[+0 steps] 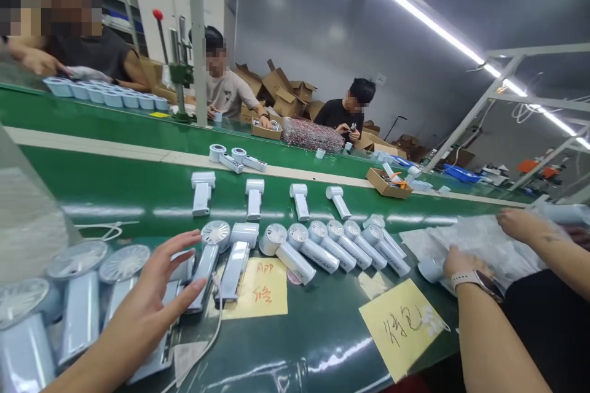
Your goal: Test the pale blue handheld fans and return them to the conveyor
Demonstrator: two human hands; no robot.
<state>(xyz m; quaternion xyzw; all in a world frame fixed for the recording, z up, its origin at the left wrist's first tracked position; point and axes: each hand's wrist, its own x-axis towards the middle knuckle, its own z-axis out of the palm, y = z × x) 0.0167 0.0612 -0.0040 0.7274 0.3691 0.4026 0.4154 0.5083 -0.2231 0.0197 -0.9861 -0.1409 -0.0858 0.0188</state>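
My left hand [163,285] reaches in from the lower left with fingers and thumb spread, and nothing is gripped in it. Just beyond its fingertips stands a light blue handheld fan [205,276] with a round grille; whether my hand touches it I cannot tell. Beside that fan, another handheld fan [238,261] lies on a yellow paper [271,288] with red handwriting. Larger in view, several fans [80,307] lie to the left of and partly behind my hand and forearm. A white cable [219,313] curls down by the paper. My right hand is out of view.
At right, a co-worker's hands [468,264] handle a clear plastic bag [488,239]. A row of fans [318,252] lies mid-table, with more on the green belt [152,196] behind. A second yellow note [401,328] is at the front edge. Co-workers sit across, near a cardboard box [389,184].
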